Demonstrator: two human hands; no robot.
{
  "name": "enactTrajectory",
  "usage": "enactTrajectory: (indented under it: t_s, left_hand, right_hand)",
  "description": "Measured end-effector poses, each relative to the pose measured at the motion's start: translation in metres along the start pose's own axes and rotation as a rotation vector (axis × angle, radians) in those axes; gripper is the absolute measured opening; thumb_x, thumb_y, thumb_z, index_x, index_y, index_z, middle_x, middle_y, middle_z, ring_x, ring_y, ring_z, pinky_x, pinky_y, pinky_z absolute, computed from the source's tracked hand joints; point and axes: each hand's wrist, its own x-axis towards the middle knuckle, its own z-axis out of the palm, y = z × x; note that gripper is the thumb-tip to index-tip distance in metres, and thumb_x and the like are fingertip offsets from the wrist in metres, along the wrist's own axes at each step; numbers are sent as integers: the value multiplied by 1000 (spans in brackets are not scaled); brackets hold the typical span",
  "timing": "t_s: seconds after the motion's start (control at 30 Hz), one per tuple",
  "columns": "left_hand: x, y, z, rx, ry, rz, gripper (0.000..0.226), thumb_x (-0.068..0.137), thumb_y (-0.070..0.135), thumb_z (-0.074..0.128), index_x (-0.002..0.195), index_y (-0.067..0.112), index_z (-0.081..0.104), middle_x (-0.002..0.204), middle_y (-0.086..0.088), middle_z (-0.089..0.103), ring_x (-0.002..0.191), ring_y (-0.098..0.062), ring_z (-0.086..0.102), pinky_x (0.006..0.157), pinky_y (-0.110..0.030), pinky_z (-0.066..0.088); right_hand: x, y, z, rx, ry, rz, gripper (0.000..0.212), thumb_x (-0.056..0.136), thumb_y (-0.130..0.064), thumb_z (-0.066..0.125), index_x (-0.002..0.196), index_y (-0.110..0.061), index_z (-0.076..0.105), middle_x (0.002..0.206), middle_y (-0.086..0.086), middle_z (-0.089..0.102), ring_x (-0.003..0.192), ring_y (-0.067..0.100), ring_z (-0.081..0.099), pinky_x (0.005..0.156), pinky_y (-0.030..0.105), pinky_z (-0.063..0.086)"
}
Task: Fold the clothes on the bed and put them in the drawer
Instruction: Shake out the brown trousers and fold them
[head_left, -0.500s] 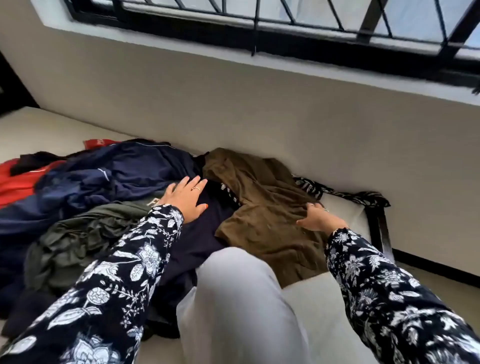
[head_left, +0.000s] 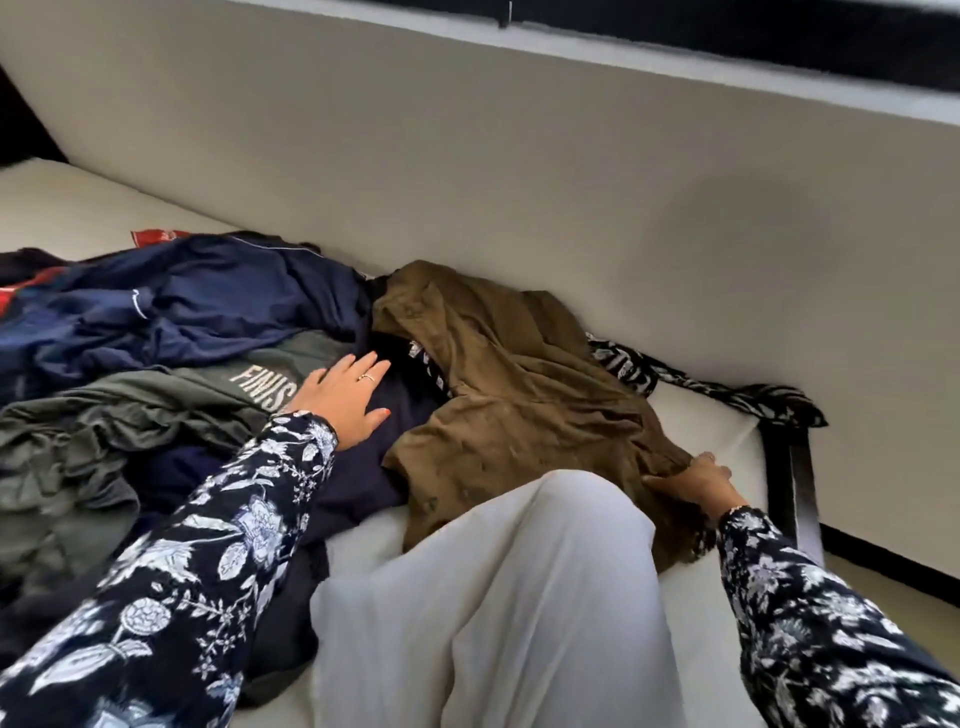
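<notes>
A pile of clothes lies on the white mattress (head_left: 701, 431). A brown garment (head_left: 519, 405) is spread at the right of the pile. My right hand (head_left: 693, 480) grips its lower right edge near the mattress corner. My left hand (head_left: 343, 400) rests flat, fingers straight, where a dark navy garment (head_left: 402, 415) meets a grey-green shirt (head_left: 130, 415) with white lettering. A blue jacket (head_left: 182, 312) is heaped behind them. No drawer is in view.
A black-and-white patterned cloth (head_left: 634, 369) trails along the wall (head_left: 519, 182) to the black bed frame (head_left: 789, 478). A red item (head_left: 156, 236) peeks out behind the pile. My leg in pale trousers (head_left: 493, 597) lies on the mattress in front.
My right hand slid from the top of the brown garment down to its lower right edge. The view tilted down. The left hand stayed roughly in place, and the shirt's lettering now shows.
</notes>
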Motion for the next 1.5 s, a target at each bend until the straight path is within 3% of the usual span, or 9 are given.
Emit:
enactTrajectory:
  t_s: [0.13,0.27,0.47,0.67,0.83,0.97,1.1,1.37,1.5]
  left_hand:
    - [-10,6,10,19,-33,-54,68,99,45,39,154,24,4,161,7,1,148,-15,4,117,-37,12]
    - [-16,7,-2,-3,24,-45,71,97,43,43,154,22,5,161,5,5,147,-16,9,118,-38,16]
    - [-21,2,-56,-286,126,-14,80,92,34,58,153,15,9,159,-4,20,142,-23,29,114,-38,28]
    - [-22,10,-132,-374,182,48,73,92,32,61,151,11,23,145,-10,46,129,-24,48,101,-22,31]
    - [-31,26,-178,-587,228,269,87,81,35,73,151,26,21,152,0,35,133,-17,42,101,-17,29]
    - [-59,26,-228,-763,317,403,62,77,26,79,130,35,47,129,19,54,110,11,48,95,-7,32]
    - [-87,21,-259,-894,374,440,13,76,23,80,81,24,68,74,16,70,70,3,59,69,-14,50]
    - [-127,-8,-294,-656,461,391,47,72,30,83,106,3,64,98,-12,72,89,-22,69,82,-41,54]
    - [-135,-14,-283,-330,612,417,75,74,32,81,137,19,44,112,-3,67,96,-12,61,84,-19,44]
  right_hand:
    - [6,-29,2,200,-15,-176,57,69,-30,76,115,0,63,116,18,65,107,34,61,82,32,46]
    - [-3,-97,-9,497,48,-373,13,68,-18,68,77,-12,61,100,19,69,99,36,64,88,46,53]
    - [-96,-210,-87,-133,-184,-821,36,77,-36,78,96,-13,58,88,0,60,82,19,59,75,30,50]
    - [-197,-249,-132,-954,77,-1189,61,77,-52,73,118,-9,57,109,9,63,90,25,56,74,28,41]
    - [-244,-248,-176,-1062,200,-1555,35,85,-14,64,117,-25,57,100,-7,56,103,19,54,89,34,45]
    - [-303,-268,-224,-840,196,-1803,40,71,4,62,94,-29,60,76,-15,54,73,1,54,67,19,39]
    - [-342,-276,-257,-699,191,-1816,36,76,0,74,90,-27,56,77,-13,59,72,-7,56,65,9,41]
    - [-342,-285,-287,-585,423,-1705,25,73,-21,80,75,-13,57,65,-1,56,59,9,49,55,25,36]
    - [-323,-282,-278,-638,536,-1596,27,72,-30,81,72,-20,56,64,-7,53,63,13,51,55,26,33]
